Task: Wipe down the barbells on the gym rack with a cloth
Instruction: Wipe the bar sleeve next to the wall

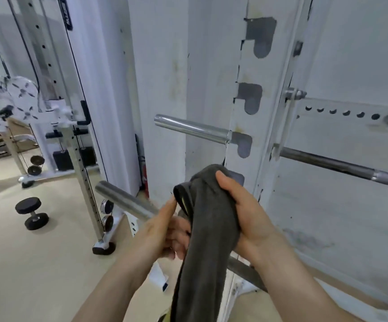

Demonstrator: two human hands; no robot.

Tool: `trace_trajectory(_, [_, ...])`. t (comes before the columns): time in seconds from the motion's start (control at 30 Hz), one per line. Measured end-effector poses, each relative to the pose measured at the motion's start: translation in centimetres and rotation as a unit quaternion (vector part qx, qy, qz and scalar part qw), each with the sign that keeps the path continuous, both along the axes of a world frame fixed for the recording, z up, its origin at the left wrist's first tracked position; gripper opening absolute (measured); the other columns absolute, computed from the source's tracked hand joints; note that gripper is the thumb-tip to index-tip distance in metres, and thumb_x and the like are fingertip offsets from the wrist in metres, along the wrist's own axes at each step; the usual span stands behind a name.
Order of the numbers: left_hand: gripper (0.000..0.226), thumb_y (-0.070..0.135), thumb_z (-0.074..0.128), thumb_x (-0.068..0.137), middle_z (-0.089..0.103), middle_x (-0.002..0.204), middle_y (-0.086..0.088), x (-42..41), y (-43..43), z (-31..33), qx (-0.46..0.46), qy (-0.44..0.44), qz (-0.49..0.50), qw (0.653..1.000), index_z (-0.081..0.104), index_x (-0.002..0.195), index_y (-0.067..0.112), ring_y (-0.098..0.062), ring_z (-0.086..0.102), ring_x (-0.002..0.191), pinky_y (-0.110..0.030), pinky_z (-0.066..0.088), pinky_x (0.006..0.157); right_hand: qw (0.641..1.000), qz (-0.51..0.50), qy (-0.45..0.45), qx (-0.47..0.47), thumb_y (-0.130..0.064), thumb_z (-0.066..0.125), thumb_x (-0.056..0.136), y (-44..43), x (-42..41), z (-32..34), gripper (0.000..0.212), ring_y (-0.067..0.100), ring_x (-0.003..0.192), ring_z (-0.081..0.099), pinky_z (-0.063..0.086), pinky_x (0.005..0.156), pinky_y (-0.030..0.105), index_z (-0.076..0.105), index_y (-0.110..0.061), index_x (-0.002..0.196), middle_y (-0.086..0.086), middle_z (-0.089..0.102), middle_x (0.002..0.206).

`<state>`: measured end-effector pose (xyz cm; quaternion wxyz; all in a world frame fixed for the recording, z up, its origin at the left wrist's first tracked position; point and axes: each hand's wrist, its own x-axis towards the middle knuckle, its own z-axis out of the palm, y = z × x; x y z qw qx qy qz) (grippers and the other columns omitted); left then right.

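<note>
A dark grey cloth (209, 219) hangs long from my two hands in front of the white rack upright (246, 112). My right hand (241, 210) grips the cloth's upper part from the right, thumb on top. My left hand (165, 226) pinches the cloth's left edge with its fingertips. Just behind my left hand lies the steel sleeve of the lower barbell (123, 198), its shaft running on behind the cloth toward the lower right. A second barbell (193, 129) rests one hook higher, its shaft passing right behind the upright.
A cable machine (56, 117) stands at the left with small weight plates at its base. A black dumbbell (31, 212) lies on the beige floor. White wall panels close off the right side. A red extinguisher (144, 175) sits behind the column.
</note>
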<state>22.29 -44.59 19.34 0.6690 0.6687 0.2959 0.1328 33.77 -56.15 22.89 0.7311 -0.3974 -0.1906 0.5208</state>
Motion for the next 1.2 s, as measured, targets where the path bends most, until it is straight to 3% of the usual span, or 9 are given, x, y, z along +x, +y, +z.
trace_trajectory(0.1, [0.053,0.058,0.042,0.090,0.075,0.094,-0.009,2.7,3.0,0.6,-0.086,-0.080,0.005,0.993,0.073,0.099,0.016,-0.024,0.072,0.088,-0.043,0.051,0.084,0.991,-0.061,-0.109,-0.057,-0.050,0.074,0.069,3.2,0.9,0.4,0.061,0.029,0.096,0.070,0.056,0.084,0.042,0.069,-0.009,0.113,0.016,0.072,0.104])
trace_trajectory(0.23, [0.046,0.050,0.042,0.095,0.067,0.122,-0.004,5.1,6.4,2.1,-0.119,-0.199,-0.015,0.973,0.063,0.124,0.021,-0.020,0.061,0.116,-0.041,0.042,0.102,0.967,-0.074,-0.234,-0.067,-0.046,0.061,0.088,7.1,2.5,0.6,0.033,0.020,0.094,0.071,0.053,0.093,0.042,0.068,-0.022,0.109,0.004,0.075,0.096])
trace_trajectory(0.47, [0.030,0.013,0.050,0.098,0.072,0.109,0.001,8.3,12.4,5.4,0.079,-0.205,0.013,0.975,0.060,0.121,0.030,-0.014,0.067,0.102,-0.029,0.052,0.084,0.954,-0.093,-0.283,-0.041,-0.026,0.062,0.092,13.2,3.5,1.1,0.027,0.015,0.096,0.069,0.056,0.089,0.038,0.062,-0.029,0.118,0.000,0.072,0.103])
trace_trajectory(0.7, [0.032,0.021,0.050,0.098,0.068,0.112,0.014,12.9,22.1,8.8,0.223,-0.216,0.043,0.950,0.057,0.126,0.036,-0.007,0.065,0.104,-0.037,0.050,0.096,0.949,-0.140,-0.283,-0.010,-0.018,0.063,0.088,21.4,5.2,4.4,0.034,0.021,0.092,0.071,0.057,0.086,0.046,0.059,-0.034,0.118,0.003,0.073,0.100])
trace_trajectory(0.9, [0.032,0.033,0.059,0.092,0.066,0.114,0.010,19.0,33.0,12.8,0.285,-0.233,-0.013,0.930,0.057,0.123,0.030,-0.008,0.063,0.104,-0.035,0.051,0.094,0.883,-0.276,-0.376,-0.045,-0.010,0.059,0.086,29.3,10.2,8.9,0.026,0.016,0.085,0.069,0.059,0.072,0.029,0.064,-0.024,0.107,0.000,0.071,0.095])
trace_trajectory(1.0, [0.025,0.036,0.056,0.093,0.070,0.105,0.002,22.3,38.9,14.6,0.243,-0.213,-0.077,0.943,0.065,0.111,0.021,-0.014,0.066,0.097,-0.037,0.054,0.090,0.844,-0.359,-0.388,-0.086,-0.013,0.062,0.083,34.4,13.2,10.3,0.018,0.020,0.083,0.070,0.060,0.073,0.035,0.068,-0.018,0.100,0.003,0.072,0.090])
trace_trajectory(1.07, [0.031,0.039,0.053,0.094,0.071,0.098,-0.004,24.6,42.0,14.3,0.226,-0.156,-0.126,0.953,0.068,0.102,0.014,-0.018,0.068,0.092,-0.037,0.055,0.088,0.777,-0.383,-0.462,-0.190,-0.025,0.061,0.084,37.3,15.7,10.0,0.014,0.023,0.084,0.068,0.058,0.077,0.041,0.068,-0.016,0.093,0.005,0.070,0.086])
trace_trajectory(1.13, [0.041,0.043,0.049,0.095,0.068,0.088,-0.007,26.6,44.6,12.6,0.333,-0.052,-0.155,0.929,0.067,0.092,0.006,-0.020,0.065,0.083,-0.035,0.054,0.080,0.606,-0.313,-0.594,-0.428,-0.055,0.055,0.084,38.7,17.7,9.1,0.040,0.025,0.100,0.062,0.052,0.085,0.044,0.064,-0.018,0.097,0.001,0.065,0.096])
trace_trajectory(1.2, [0.045,0.041,0.048,0.095,0.060,0.073,-0.011,27.6,46.8,9.5,0.379,-0.001,-0.139,0.915,0.059,0.074,0.003,-0.021,0.057,0.068,-0.034,0.047,0.067,0.427,-0.208,-0.620,-0.624,-0.077,0.047,0.077,39.0,18.5,7.6,0.075,0.031,0.127,0.040,0.038,0.100,0.050,0.052,-0.020,0.125,0.007,0.051,0.127])
